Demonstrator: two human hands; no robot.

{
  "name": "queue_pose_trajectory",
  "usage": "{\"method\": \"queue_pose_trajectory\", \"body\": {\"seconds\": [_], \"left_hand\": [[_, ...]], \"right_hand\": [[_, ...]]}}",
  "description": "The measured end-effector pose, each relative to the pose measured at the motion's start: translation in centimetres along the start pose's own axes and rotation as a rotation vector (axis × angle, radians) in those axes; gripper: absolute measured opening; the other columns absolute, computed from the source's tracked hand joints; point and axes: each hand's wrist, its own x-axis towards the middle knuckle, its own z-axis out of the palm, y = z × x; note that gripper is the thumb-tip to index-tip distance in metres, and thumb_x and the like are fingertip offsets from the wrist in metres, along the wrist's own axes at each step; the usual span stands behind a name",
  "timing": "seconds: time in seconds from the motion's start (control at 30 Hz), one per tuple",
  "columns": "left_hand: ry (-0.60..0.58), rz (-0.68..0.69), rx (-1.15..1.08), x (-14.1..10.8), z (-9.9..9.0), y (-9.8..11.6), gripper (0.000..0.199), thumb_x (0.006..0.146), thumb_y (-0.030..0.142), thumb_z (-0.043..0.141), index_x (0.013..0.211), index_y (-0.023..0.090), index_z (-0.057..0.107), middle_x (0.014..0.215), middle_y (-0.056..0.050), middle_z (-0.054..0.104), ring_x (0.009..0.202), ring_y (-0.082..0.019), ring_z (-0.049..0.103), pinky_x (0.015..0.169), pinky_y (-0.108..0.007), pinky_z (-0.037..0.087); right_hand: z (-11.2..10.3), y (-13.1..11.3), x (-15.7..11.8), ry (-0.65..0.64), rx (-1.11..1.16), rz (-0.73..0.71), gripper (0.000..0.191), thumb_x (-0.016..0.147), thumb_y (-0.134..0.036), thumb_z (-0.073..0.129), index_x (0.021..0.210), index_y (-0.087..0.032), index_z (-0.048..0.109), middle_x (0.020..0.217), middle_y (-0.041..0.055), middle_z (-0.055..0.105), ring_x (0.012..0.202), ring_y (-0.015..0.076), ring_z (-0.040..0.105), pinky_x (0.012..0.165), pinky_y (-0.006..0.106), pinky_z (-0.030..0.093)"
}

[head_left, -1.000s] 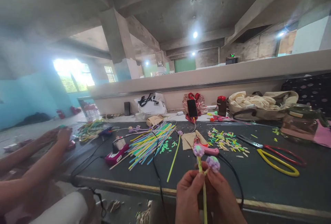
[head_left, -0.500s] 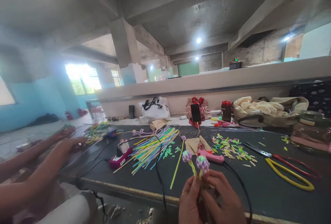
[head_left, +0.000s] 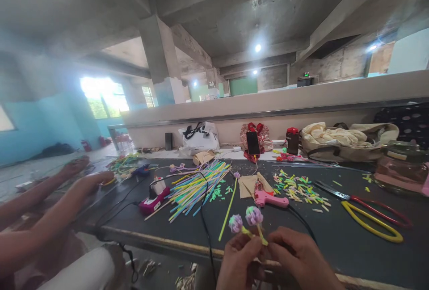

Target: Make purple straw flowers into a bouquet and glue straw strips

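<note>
Two small purple-and-green flowers, a left one (head_left: pixel 235 223) and a right one (head_left: pixel 254 216), stand on yellow-green stems above my hands at the table's front edge. My left hand (head_left: pixel 239 258) is closed round the stems, thumb on top. Close beside it, my right hand (head_left: pixel 295 254) has its fingers pinched together at the lower part of the stems; the exact grip is partly hidden. Behind the flowers lies a pink glue gun (head_left: pixel 270 198) by brown paper (head_left: pixel 247 187). A single green stem with a purple flower (head_left: pixel 229 209) lies to the left.
Colourful sticks (head_left: pixel 197 189) lie left of centre by a purple power strip (head_left: pixel 154 200). Cut pieces (head_left: pixel 301 189) and large scissors (head_left: pixel 362 209) are on the right. Black cables cross the table. Another person's arms (head_left: pixel 63 200) reach in at left.
Both flowers have tilted left and moved slightly down and left. My hands have shifted lower, with the right hand farther from the left. The other person's hands have moved a little.
</note>
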Motion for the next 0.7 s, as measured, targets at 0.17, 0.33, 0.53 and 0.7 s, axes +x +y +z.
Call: {"method": "queue_pose_trajectory", "body": {"seconds": [0.17, 0.33, 0.53, 0.7], "left_hand": [[0.031, 0.029, 0.093, -0.1, 0.3, 0.0, 0.039, 0.043, 0.036, 0.077, 0.07, 0.01, 0.067, 0.042, 0.001, 0.054, 0.032, -0.005, 0.042, 0.03, -0.014, 0.034], [0.056, 0.055, 0.081, -0.2, 0.4, -0.2, 0.033, 0.042, 0.035, 0.077, 0.061, 0.01, 0.065, 0.04, 0.002, 0.052, 0.031, -0.004, 0.04, 0.03, -0.015, 0.036], [0.026, 0.029, 0.068, 0.3, -0.2, -0.7, 0.034, 0.046, 0.04, 0.075, 0.058, 0.01, 0.063, 0.039, 0.002, 0.05, 0.03, -0.004, 0.039, 0.029, -0.014, 0.032], [0.051, 0.021, 0.039, 0.5, -0.3, -1.0, 0.035, 0.044, 0.04, 0.076, 0.058, 0.012, 0.06, 0.041, 0.003, 0.052, 0.03, -0.004, 0.04, 0.03, -0.015, 0.034]], "right_hand": [[0.4, 0.1, -0.2, 0.066, 0.084, 0.001, 0.021, 0.076, -0.03, 0.05, 0.063, -0.019, 0.062, 0.059, -0.0011, 0.059, 0.057, 0.0131, 0.054, 0.053, 0.019, 0.037], [1.3, 0.3, -0.5, 0.091, 0.113, 0.025, 0.024, 0.079, -0.032, 0.047, 0.065, -0.019, 0.061, 0.061, -0.0003, 0.059, 0.058, 0.0136, 0.054, 0.054, 0.019, 0.037], [0.8, 0.0, -0.5, 0.001, 0.156, 0.048, 0.026, 0.079, -0.034, 0.046, 0.07, -0.017, 0.063, 0.066, 0.0012, 0.061, 0.063, 0.0148, 0.055, 0.057, 0.02, 0.039], [1.3, 0.1, -0.2, 0.02, 0.478, 0.213, 0.029, 0.077, -0.039, 0.049, 0.068, -0.015, 0.063, 0.06, 0.0003, 0.06, 0.058, 0.0147, 0.054, 0.051, 0.02, 0.04]]}}
